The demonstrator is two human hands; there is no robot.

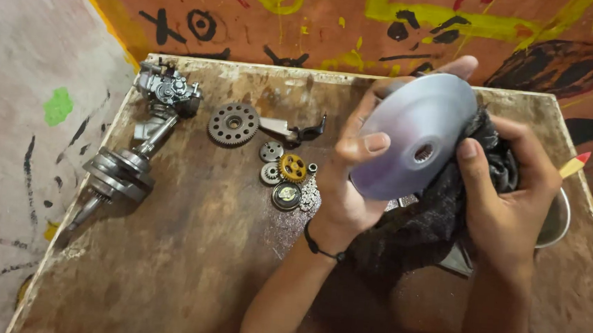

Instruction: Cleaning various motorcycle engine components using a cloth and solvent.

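Together, your two hands held a silver metal disc (414, 144) up above the worn wooden table (183, 263).

From the head camera, your left hand (349, 174) closed its fingers round the disc's left rim, while your right hand (502, 197) gripped a dark rag (441, 213) pressed against the disc's right side, thumb on its face. Left of the disc lay a toothed gear (233, 124), a small brass gear (292, 167), a crankshaft (123, 170) and a carburettor (168, 89); a metal bowl (556, 222) sat just right of the disc, behind your right hand.
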